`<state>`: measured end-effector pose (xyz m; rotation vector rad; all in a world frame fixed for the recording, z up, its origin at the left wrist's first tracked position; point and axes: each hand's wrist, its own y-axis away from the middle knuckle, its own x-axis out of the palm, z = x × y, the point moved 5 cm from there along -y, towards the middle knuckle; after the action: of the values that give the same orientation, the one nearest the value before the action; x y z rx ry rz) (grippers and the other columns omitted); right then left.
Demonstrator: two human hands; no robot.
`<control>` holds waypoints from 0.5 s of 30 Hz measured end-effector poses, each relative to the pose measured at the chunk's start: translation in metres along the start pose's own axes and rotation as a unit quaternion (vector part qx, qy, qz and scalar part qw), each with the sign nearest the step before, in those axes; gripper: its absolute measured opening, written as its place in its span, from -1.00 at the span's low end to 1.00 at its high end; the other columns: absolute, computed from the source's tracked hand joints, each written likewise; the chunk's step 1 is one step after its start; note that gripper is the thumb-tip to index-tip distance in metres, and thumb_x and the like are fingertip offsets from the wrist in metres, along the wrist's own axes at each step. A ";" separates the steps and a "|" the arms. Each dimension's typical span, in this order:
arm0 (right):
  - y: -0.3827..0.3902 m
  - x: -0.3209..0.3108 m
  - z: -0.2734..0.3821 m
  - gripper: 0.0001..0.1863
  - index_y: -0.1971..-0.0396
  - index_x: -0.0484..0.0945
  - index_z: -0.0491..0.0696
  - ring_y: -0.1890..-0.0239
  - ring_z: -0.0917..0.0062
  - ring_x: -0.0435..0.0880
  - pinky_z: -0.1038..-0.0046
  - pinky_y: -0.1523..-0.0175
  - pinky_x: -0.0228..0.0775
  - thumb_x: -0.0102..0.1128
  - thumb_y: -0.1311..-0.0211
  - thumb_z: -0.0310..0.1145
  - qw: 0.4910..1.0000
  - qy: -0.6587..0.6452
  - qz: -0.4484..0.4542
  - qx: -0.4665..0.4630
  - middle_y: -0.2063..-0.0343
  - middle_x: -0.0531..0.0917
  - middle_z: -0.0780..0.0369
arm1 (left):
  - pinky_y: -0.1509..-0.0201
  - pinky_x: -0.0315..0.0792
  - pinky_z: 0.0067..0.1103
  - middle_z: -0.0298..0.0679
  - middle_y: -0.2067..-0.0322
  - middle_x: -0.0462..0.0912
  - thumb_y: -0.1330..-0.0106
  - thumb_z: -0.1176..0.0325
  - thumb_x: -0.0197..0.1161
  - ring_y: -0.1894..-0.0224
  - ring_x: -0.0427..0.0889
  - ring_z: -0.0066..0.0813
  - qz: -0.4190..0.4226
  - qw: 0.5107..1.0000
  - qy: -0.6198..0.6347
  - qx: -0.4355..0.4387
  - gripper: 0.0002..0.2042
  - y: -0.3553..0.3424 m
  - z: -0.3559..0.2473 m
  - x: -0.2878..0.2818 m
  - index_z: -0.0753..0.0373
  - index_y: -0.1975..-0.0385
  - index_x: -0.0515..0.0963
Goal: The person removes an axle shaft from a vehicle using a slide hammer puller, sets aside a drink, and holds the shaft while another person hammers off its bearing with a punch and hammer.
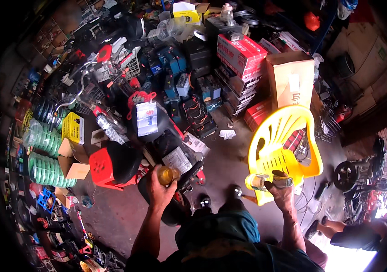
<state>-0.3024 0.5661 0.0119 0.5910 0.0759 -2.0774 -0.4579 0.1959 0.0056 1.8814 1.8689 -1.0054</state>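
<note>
An amber container (170, 175) is gripped by the left hand (159, 189), a clear bottle (258, 182) by the right hand (282, 195). Both are lifted, with setting down seemingly left.

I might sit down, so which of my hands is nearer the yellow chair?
Right. Your right hand is just before the yellow chair, overlapping its front part in the picture; your left hand is well off to the chair's left.

Cluttered vehicle workshop: grouped batteries (175, 62), two-wheeler (108, 122), stacked cartons (242, 55).
</note>
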 end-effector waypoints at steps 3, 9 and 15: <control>-0.038 -0.001 0.014 -0.47 0.10 0.49 -0.15 0.22 0.41 0.63 0.46 0.09 0.46 0.40 0.12 -0.27 1.000 -0.015 0.016 -0.011 0.24 0.63 0.13 | -0.05 0.31 -0.26 -0.07 0.15 0.44 0.26 0.47 0.37 0.06 0.42 -0.06 -0.012 1.000 -0.024 -0.016 -0.34 0.002 0.006 0.009 0.27 0.01 0.33; -0.119 -0.008 0.040 -0.53 0.13 0.50 -0.15 0.27 0.50 0.63 0.50 0.15 0.46 0.38 0.10 -0.33 0.996 -0.004 0.027 -0.090 0.28 0.64 0.18 | -0.12 0.25 -0.27 -0.04 0.10 0.40 0.29 0.48 0.37 -0.02 0.35 -0.04 -0.016 0.996 0.039 -0.081 -0.33 -0.009 0.003 0.027 0.29 0.01 0.33; -0.212 -0.014 0.086 -0.75 0.28 0.61 -0.11 0.40 0.50 0.63 0.51 0.25 0.44 0.25 -0.01 -0.35 0.988 0.023 -0.004 -0.151 0.46 0.66 0.20 | -0.08 0.32 -0.29 -0.01 0.12 0.45 0.22 0.42 0.38 0.02 0.43 -0.02 0.045 0.996 -0.053 -0.048 -0.34 -0.056 -0.023 0.034 0.29 -0.03 0.32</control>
<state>-0.5009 0.6705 0.0567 0.4518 0.4129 -2.0080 -0.5092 0.2420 0.0142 1.8032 1.7251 -0.9503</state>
